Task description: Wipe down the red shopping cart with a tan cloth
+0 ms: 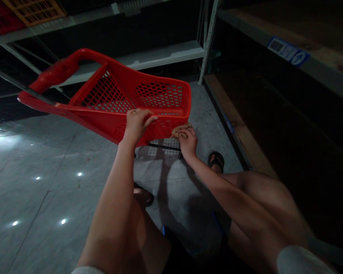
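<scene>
- The left hand (138, 125) lies on the near upper rim of a red shopping cart (128, 83); its grip grasps that rim, the fingers bent over the top and the thumb stretched along it.
- The right hand (188, 144) has its grip closed on a bunched brown cloth (177, 131).
- The cloth is at the lower front corner of the cart's near side, below the rim and to the right of the left hand.
- The cart stands on the grey floor (60, 152), its thick red handle (57, 74) at the upper left and its perforated basket walls towards the right.
- Behind the cart runs a pale metal shelf (171, 57); a yellow crate (38, 13) and a dark red crate (2, 23) sit on the level above.
- On the right, a wood-decked rack (331, 57) carries a blue label (288, 51) on its edge.
- A dark sandal (216, 160) shows beyond the right forearm.
</scene>
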`<state>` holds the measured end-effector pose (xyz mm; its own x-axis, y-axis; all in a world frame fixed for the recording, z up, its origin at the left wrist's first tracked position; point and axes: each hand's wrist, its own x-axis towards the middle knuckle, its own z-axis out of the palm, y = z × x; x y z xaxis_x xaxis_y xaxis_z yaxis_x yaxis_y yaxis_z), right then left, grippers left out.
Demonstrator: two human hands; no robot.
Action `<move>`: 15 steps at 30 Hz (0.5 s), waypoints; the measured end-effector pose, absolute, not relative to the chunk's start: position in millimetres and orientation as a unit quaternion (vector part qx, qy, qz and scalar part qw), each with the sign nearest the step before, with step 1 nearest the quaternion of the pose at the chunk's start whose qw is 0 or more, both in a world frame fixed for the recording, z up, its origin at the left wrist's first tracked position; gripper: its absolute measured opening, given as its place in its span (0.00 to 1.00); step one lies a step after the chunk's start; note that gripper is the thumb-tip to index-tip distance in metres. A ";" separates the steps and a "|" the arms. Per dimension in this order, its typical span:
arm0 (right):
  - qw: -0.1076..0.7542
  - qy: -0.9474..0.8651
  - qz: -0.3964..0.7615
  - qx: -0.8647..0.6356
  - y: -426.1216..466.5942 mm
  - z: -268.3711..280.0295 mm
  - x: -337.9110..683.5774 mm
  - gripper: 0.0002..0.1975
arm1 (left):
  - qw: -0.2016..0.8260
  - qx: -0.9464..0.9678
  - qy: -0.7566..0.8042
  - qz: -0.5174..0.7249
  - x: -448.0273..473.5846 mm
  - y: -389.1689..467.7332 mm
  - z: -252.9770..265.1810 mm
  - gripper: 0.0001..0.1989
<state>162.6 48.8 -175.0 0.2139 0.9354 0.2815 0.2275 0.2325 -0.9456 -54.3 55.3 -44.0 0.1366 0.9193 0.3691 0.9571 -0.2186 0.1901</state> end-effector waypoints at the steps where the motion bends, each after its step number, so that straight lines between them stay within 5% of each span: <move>1: 0.591 -0.546 0.288 -0.519 53.4 -160.8 163.9 0.11 | 0.049 -0.753 -0.622 -0.210 -51.5 55.0 -44.4 0.15; 5: 0.633 -0.578 0.216 -0.468 63.0 -132.4 167.9 0.14 | 0.053 -0.757 -0.615 -0.216 -38.2 50.9 -43.9 0.14; 12: 0.496 -0.562 0.324 -0.577 50.3 -210.4 168.3 0.10 | 0.067 -0.798 -0.574 -0.169 -22.3 30.1 -25.2 0.19; 15: 0.558 -0.530 0.286 -0.571 60.5 -193.9 167.4 0.11 | 0.113 -0.758 -0.616 -0.182 -34.8 13.5 -12.3 0.17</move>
<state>167.4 60.5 -193.9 0.2757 0.9240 0.2649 0.2860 0.1842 -0.9403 -34.8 13.5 -12.3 0.1741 0.8930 0.4151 0.9752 -0.2148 0.0530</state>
